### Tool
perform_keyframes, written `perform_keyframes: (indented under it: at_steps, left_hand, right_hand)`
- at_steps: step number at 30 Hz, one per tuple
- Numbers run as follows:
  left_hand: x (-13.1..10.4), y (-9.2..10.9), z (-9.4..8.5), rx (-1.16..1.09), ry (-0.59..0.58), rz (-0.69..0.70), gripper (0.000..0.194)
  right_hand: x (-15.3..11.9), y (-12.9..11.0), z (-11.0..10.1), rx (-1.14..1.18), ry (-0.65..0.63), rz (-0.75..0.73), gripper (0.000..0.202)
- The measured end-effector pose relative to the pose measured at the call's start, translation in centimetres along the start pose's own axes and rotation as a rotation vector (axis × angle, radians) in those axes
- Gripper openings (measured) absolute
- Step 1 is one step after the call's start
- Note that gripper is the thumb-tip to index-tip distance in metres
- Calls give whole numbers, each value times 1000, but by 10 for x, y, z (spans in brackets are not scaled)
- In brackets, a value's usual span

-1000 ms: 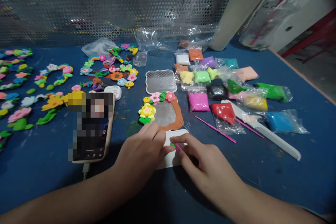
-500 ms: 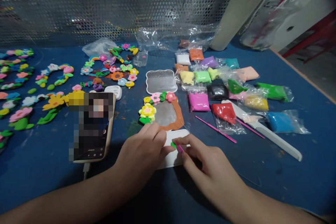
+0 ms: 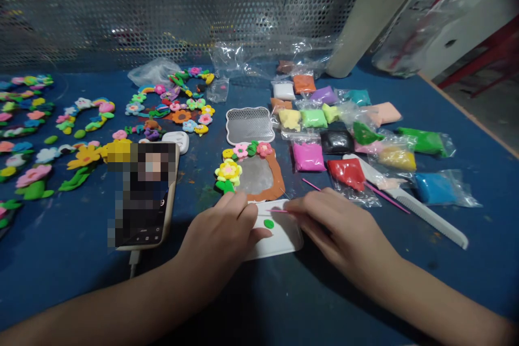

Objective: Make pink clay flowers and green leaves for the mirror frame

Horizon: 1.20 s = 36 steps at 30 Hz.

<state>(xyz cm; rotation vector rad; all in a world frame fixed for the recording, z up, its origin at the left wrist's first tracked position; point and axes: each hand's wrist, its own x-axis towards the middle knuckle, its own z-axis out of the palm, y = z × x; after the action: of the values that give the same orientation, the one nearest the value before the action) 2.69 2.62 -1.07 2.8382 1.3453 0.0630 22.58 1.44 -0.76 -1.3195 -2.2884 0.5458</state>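
My left hand (image 3: 221, 235) has curled fingers and its thumb lies on the left side of a white board (image 3: 286, 240), gripping it. A small flattened oval of green clay (image 3: 268, 224) rests on the board near my thumb tip. My right hand (image 3: 340, 227) pinches a thin pink modelling tool (image 3: 279, 211), its tip pointing left above the board. Just beyond is a mirror (image 3: 256, 175) with a brown clay border and clay flowers along its top and left. Part of a second pink tool (image 3: 311, 184) shows behind my right hand.
Bagged coloured clay, including a magenta packet (image 3: 308, 157), covers the right side beside a white comb (image 3: 432, 213). A phone (image 3: 150, 194) on a cable stands left. Clay-decorated pieces (image 3: 83, 157) lie far left. A plain mirror (image 3: 250, 126) and a tall bottle (image 3: 360, 21) are behind.
My right hand has moved right and away from the green clay, and the pink tool now lies nearly level. The green oval is uncovered on the board. My left hand has barely moved.
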Motion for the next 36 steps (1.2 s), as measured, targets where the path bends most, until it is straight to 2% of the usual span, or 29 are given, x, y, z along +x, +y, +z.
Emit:
perform_keyframes:
  at_steps: [4,9,13,17,25,36]
  left_hand:
    - [0,-1,3,26,70,43,35]
    - [-2,-1,6,32,163,96,35]
    - [-3,-1,8,31,197,108,35]
    - [-2,-1,7,17,159,99,33]
    - [2,1,5,16,131,86,19]
    - [0,3,5,13,159,82,18]
  right_hand:
    - [1,14,3,-210,27,-247,26]
    - [5,11,-1,-347,35,-357,33]
    - [5,4,-3,-408,96,-409,35]
    - [4,0,-4,-445,135,-442,37]
    - [-1,-2,-5,-494,112,-526,39]
    - [-4,-4,-4,-521,141,-525,38]
